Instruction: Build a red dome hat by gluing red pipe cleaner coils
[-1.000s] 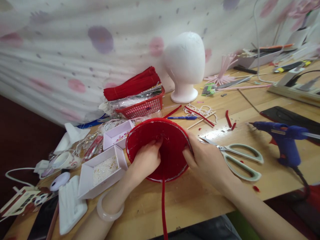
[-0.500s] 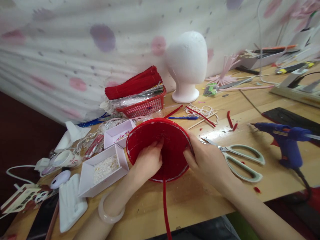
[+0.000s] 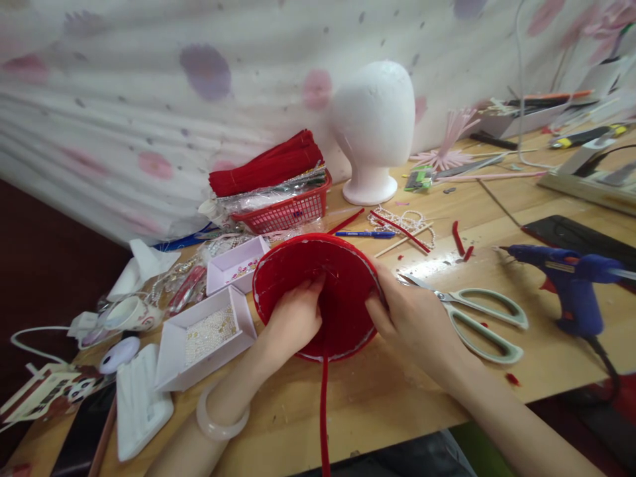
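Observation:
A hollow red, hat-like shell [image 3: 348,278] with a pale glue-like line along its rim is tilted with its opening toward me. My left hand [image 3: 297,315] reaches inside it, fingers bunched together near the inner middle; what they hold, if anything, is hidden. On the right side, my right hand [image 3: 405,308] grips the rim, with the thumb inside and the other fingers behind the wall. A narrow fuzzy red strip [image 3: 324,411] comes out over the near rim and hangs down toward me.
Scissors [image 3: 467,315] and a blue glue gun [image 3: 566,278] lie at right. White boxes of beads [image 3: 171,358] and gems [image 3: 218,268] stand at left. Behind are a red basket [image 3: 283,215] of red stems, a blue pen [image 3: 365,234] and a white foam head [image 3: 375,126].
The hanging end of the red strip has swung slightly left. Both hands keep about the same places on the red shell.

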`<move>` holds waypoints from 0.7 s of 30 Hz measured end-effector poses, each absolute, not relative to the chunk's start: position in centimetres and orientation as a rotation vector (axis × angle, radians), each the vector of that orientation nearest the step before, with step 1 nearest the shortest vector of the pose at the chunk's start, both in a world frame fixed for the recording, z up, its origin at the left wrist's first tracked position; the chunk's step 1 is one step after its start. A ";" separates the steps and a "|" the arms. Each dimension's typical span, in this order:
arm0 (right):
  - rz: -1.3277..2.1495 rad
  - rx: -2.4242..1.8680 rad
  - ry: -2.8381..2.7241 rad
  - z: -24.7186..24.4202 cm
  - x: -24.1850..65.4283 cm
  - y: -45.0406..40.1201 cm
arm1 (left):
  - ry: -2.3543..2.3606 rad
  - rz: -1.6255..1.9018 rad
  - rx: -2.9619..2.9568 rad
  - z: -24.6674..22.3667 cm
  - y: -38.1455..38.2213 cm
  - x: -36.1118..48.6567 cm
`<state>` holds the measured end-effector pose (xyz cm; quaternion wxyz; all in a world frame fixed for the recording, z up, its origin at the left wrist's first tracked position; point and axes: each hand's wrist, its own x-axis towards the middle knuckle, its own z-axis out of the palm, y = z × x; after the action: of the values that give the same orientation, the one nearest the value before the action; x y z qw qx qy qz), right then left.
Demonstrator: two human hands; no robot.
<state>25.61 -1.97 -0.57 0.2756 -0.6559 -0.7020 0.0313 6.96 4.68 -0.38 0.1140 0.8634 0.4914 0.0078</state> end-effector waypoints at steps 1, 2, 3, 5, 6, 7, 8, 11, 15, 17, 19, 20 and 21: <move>0.094 -1.772 -1.885 -0.6 25.6 -2.0 | 1.436 0.031 2.534 -0.4 4.7 6.9; 0.103 -1.783 -1.884 -0.6 25.6 -2.0 | 1.431 0.039 2.535 -0.5 4.7 6.9; 0.108 -1.795 -1.885 -0.5 25.7 -2.0 | 1.426 0.046 2.536 -0.6 4.8 6.9; 0.113 -1.807 -1.891 -0.5 25.7 -2.1 | 1.415 0.059 2.537 -0.7 4.8 6.9; 0.115 -1.808 -1.896 -0.5 25.7 -2.0 | 1.409 0.065 2.536 -0.8 4.8 6.9; 0.116 -1.806 -1.900 -0.6 25.7 -2.0 | 1.404 0.070 2.535 -0.8 4.7 6.8; 0.120 -1.800 -1.904 -0.6 25.7 -2.0 | 1.399 0.075 2.532 -0.9 4.7 6.8; 0.114 -1.791 -1.904 -0.6 25.6 -1.9 | 1.390 0.103 2.527 -1.0 4.7 6.6; 0.086 -1.784 -1.898 -0.6 25.6 -1.8 | 1.370 0.178 2.525 -1.3 4.8 6.5; 0.068 -1.786 -1.899 -0.6 25.5 -1.8 | 1.363 0.247 2.522 -1.2 5.0 6.6; 0.039 -1.797 -1.899 -0.5 25.5 -1.8 | 1.361 0.341 2.514 -0.6 5.1 6.7; 0.026 -1.803 -1.896 -0.5 25.4 -1.7 | 1.356 0.395 2.508 -0.1 5.1 6.7; 0.018 -1.810 -1.892 -0.5 25.4 -1.7 | 1.349 0.452 2.503 0.5 5.0 6.6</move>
<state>25.42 -1.74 -0.52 0.2586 -0.6679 -0.6979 0.0065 6.63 5.03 0.50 0.1310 0.8619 0.4644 0.1556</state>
